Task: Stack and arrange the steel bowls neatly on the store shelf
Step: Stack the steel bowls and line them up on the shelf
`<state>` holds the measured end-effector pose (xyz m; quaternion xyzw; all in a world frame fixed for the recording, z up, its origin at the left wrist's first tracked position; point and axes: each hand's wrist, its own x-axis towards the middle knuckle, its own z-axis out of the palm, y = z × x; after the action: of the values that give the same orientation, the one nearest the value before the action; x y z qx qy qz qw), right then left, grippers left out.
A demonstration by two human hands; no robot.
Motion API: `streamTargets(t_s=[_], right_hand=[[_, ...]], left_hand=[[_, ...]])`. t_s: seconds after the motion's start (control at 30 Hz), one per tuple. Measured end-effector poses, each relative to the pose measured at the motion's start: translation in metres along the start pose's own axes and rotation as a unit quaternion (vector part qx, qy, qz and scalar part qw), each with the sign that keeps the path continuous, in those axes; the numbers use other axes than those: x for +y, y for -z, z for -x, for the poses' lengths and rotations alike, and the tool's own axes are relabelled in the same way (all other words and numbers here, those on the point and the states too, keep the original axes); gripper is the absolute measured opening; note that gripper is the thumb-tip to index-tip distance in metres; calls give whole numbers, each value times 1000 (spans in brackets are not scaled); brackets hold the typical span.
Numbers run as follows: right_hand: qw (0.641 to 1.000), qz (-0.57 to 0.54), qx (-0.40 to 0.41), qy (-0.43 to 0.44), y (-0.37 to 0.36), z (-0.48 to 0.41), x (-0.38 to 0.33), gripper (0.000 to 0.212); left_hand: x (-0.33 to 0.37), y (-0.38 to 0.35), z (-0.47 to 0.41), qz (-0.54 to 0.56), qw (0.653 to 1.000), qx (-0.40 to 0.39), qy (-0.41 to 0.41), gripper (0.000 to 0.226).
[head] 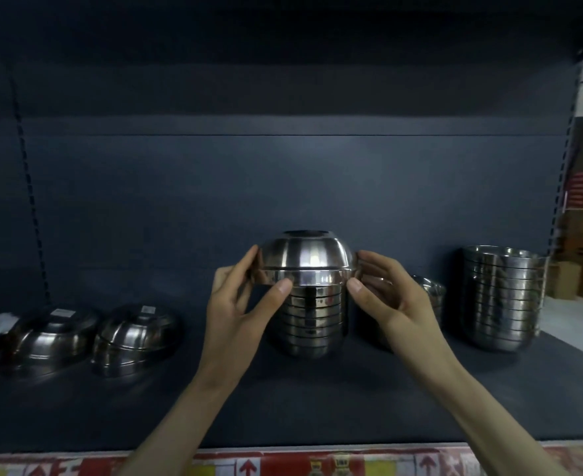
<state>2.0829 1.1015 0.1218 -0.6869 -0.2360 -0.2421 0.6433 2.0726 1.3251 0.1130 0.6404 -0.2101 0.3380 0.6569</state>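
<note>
Head view: a steel bowl (307, 259) is held dome up and mouth down, directly over the middle stack (314, 321) on the shelf (283, 400).
Left hand (242, 300): pinches the bowl's left rim, thumb in front and fingers curled round the far side.
Right hand (389, 300): pinches the right rim in the same way.
Key relation: the bowl lies squarely between the two hands. Its axis is upright and in line with the stack below, and neither hand is nearer.
Contact: I cannot tell whether the rim rests on the stack or hangs just above it.
Likely next move: a straight, level lowering or release, since any tilt could knock the stack.
Other bowls: two upturned bowls (135, 338) lie well to the left. A tall stack (501, 297) stands on the right. A small stack (430, 290) is partly hidden behind the right hand.
</note>
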Motion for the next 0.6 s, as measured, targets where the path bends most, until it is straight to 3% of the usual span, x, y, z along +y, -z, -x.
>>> streamTargets(t_s=[0.1,0.23,0.3,0.37,0.47,0.6], right_hand=[[1000,-7,-1,4,3,-2,-3,43],[1000,-15,25,11,5,0,-5,50],[999,-14,36,9,7,-2,-11,41],[998,-29,50,0,10,-5,-15,34],[994,-70,66,-42,13,-9,-18,45],[987,-105,39,-117,20,-11,-32,40]], left_hand=[[3,-1,-1,4,1000,-11,-5,77],[4,-1,0,1,999,-31,-10,72],[2,0,3,-18,998,-46,-28,72],[0,1,6,-54,996,-48,-57,74],[-3,2,9,-135,985,-54,-90,82],[-2,5,16,-236,959,-85,-129,100]])
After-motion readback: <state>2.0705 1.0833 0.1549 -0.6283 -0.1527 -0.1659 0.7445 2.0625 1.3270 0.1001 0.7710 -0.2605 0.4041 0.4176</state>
